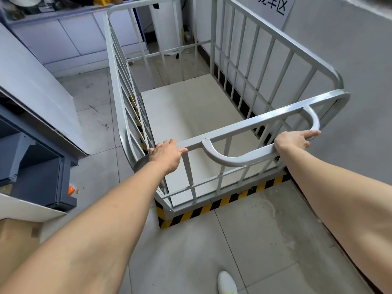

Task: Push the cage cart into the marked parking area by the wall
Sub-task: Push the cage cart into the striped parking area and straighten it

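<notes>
The grey barred cage cart stands upright and empty, its right side close along the wall, its base apparently over the yellow-black striped floor marking.

The cage cart is pale grey metal with a cream deck. Yellow-and-black diagonal hazard tape striped along the floor shows at its base. The floor tiles are light grey, the wall grey-white, bearing a white sign with black characters. The shoe is white; a small orange object sits beside a dark blue-grey cabinet.
</notes>
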Motion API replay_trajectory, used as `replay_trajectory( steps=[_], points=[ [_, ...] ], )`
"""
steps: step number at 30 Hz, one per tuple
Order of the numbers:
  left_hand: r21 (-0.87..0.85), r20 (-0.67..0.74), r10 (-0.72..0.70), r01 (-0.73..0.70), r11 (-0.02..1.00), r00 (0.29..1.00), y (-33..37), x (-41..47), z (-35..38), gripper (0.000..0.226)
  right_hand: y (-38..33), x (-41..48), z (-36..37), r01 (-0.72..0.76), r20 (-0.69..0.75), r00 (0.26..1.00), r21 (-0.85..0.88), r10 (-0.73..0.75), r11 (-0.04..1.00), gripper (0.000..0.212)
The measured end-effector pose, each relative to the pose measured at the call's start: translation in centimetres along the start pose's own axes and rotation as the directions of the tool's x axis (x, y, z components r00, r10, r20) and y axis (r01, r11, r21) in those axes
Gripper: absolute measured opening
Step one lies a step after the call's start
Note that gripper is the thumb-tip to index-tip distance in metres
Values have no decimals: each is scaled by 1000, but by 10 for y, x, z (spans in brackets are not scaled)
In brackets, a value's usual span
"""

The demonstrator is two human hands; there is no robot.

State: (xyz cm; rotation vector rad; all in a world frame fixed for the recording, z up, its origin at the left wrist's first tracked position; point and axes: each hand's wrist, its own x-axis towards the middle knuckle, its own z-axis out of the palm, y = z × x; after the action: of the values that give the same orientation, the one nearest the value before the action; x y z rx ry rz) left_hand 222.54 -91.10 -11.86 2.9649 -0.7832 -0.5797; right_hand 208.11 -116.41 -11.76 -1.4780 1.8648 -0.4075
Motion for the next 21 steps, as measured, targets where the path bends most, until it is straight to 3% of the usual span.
replay_trajectory(
  steps=[5, 8, 14, 16, 18, 21],
  points=[
    [-13, 21, 8, -8, 1000, 1000, -1, 3, -3, 51, 2, 5, 4, 13, -10, 1000, -26, -13, 1000, 86],
    [0, 15, 7, -7, 1000, 1000, -1, 4, -2, 51, 5, 5, 6, 50, -37, 998, -129, -55, 990, 79],
    [29, 15, -26, 25, 999, 1000, 4, 4, -3, 46, 13, 0, -1, 229, 22, 972, -330, -235, 916, 60],
    [32, 12, -24, 23, 999, 1000, 7, 3, -6, 41, 17, 2, -9, 355, 69, 930, -432, -362, 829, 53],
    [37, 4, -14, 14, 999, 1000, 7, 3, -6, 32, 21, 2, -14, 522, 213, 846, -518, -489, 678, 46],
    [40, -6, -2, 2, 999, 1000, 5, 2, -5, 33, 22, 0, -16, 699, 388, 711, -478, -587, 532, 43]
  ],
)
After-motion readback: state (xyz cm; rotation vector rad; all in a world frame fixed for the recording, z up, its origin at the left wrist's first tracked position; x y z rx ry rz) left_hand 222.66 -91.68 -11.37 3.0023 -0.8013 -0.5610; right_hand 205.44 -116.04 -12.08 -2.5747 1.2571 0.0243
